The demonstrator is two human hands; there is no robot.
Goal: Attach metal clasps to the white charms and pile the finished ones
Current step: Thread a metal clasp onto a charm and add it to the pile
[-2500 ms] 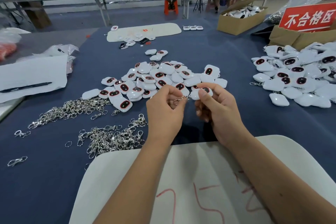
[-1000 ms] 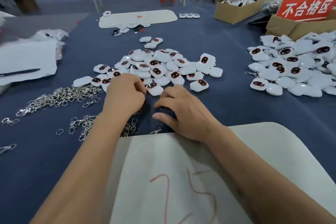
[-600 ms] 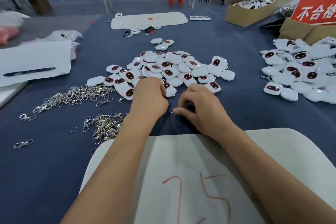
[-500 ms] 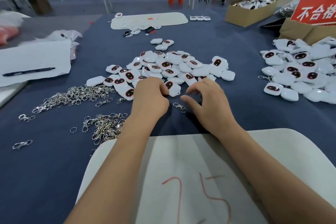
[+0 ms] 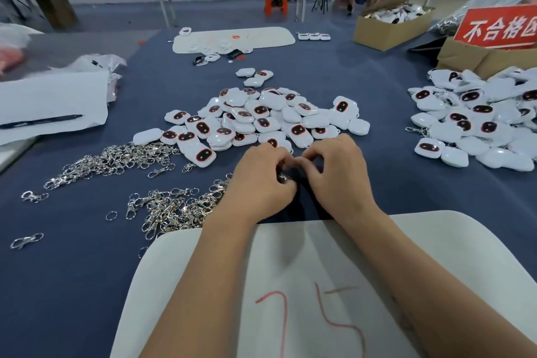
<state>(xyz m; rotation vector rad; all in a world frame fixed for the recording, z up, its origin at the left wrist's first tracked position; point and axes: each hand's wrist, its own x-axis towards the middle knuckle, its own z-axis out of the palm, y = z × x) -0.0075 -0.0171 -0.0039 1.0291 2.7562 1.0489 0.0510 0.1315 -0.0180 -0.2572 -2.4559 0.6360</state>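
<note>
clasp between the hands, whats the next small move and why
Probably lift the clasp clear of the cloth and take a charm from the middle pile. The left hand and right hand meet over it with curled fingers, but no charm shows between them, so attaching cannot start.

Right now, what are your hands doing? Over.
Left hand and right hand pinching one metal clasp. Charm pile just ahead. Nothing blocking.

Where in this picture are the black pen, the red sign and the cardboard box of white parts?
black pen (image 5: 43,121), head view, middle of its barrel
red sign (image 5: 499,28), head view, its lettered face
cardboard box (image 5: 386,33), head view, its front wall
</note>
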